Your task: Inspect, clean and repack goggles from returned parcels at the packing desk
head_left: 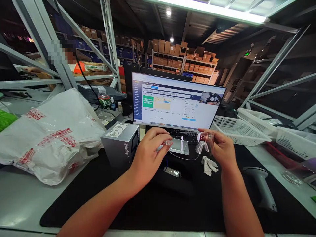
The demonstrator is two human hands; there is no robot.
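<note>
My left hand (150,148) is closed in a pinch on a small clear piece (168,143), just in front of a small open silver box (181,145). My right hand (219,144) is closed on a crumpled clear plastic wrapper (203,144). A thin wire (184,157) loops between the two hands above the black desk mat (103,197). Below the right hand, on the mat, lies a crumpled white cloth (209,165). A grey product box (120,142) stands left of my left hand.
A monitor (175,102) and keyboard (180,133) stand behind the hands. A big white plastic bag (54,138) fills the left side. White baskets (237,130) sit at right, a barcode scanner (261,186) lies at right front. A green-labelled bottle (104,98) and shelving stand behind.
</note>
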